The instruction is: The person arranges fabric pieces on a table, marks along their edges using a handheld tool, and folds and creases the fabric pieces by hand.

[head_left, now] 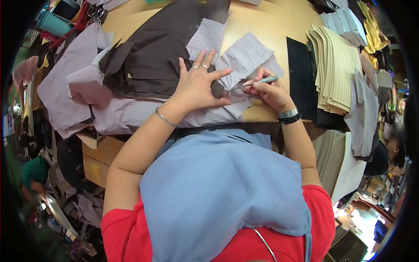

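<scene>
My left hand [198, 83] lies with its fingers spread, pressing on dark brown fabric [152, 56] and on the edge of pale grey-lilac cloth. In my right hand [273, 91] is a slim pen-like tool [267, 79] with a grey-green barrel; I cannot make out its exact kind. Its thin tip points left, towards the dark fabric's corner between my hands. A loose pale cloth piece [246, 56] with a frayed edge lies just beyond the tool. Another pale piece [207, 39] rests past my left fingers. Larger pale cloth [126, 115] spreads beneath the dark fabric.
On the right of the wooden table [279, 22] stand a stack of cream textured sheets [334, 65] and a black flat piece [301, 78]. Grey cloth [364, 113] hangs beside them. A teal container [52, 24] is at the far left. Other people are at both sides.
</scene>
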Demonstrator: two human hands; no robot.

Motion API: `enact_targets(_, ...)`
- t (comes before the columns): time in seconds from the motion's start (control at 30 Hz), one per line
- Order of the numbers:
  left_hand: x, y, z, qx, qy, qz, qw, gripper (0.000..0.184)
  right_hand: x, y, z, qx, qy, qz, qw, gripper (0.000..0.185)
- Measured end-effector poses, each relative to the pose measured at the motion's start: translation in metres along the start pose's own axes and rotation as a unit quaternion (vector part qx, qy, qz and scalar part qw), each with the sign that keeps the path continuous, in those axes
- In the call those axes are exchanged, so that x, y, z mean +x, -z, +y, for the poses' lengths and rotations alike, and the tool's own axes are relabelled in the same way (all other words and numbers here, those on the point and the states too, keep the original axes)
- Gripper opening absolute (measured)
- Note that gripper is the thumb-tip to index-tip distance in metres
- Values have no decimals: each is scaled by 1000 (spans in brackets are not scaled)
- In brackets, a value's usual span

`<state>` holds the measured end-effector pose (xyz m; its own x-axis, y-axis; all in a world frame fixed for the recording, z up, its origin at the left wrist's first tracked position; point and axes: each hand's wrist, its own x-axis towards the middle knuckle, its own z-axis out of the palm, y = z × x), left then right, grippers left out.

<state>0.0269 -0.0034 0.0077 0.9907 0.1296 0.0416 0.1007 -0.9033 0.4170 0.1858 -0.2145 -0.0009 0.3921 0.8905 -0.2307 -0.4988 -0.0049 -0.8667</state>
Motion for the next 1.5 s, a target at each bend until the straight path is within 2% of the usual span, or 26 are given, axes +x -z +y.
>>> enact_targets(0.03,-1,-1,-1,-5,-4,11,1000,85,-2,1,0,1,7,2,1000,16)
enact_targets(0.13,-2,-3,-2,-3,-8,23,1000,85,-16,8,-8,251,88,-42,963,17)
enact_targets(0.27,-5,-7,-3,-15,-19,67,997,82,-20,2,-10,91,85,34,992,15)
enact_targets(0.37,-11,-2,-5,-70,-57,104,990,52,-11,-17,5,120,88,97,984,15)
enact_targets(0.47,-19,-4,-14,-156,-107,156,970,32,-4,-16,14,87,90,99,987,16)
enact_targets(0.57,-29,0,-15,-139,-87,129,978,33,-6,-13,14,47,85,108,989,15)
enact_targets(0.6,-30,-2,-15,-127,-103,143,976,38,-6,-12,13,38,83,109,990,14)
enact_targets(0.7,-32,2,-13,-119,-25,74,990,34,-7,-12,12,22,77,111,991,14)
enact_targets(0.73,-31,3,-10,-99,-14,81,992,36,-7,-13,12,18,76,111,991,14)
enact_targets(0.9,-27,1,5,16,10,96,995,63,-8,-22,7,-56,80,129,987,15)
enact_targets(1.1,-26,0,2,27,36,44,998,75,-3,-34,-2,-180,102,100,973,15)
enact_targets(1.3,-27,-1,0,-10,24,66,997,68,-3,-37,-1,-195,88,90,973,16)
enact_targets(1.5,-32,6,-3,-71,-37,80,994,44,0,-37,4,-183,99,82,975,17)
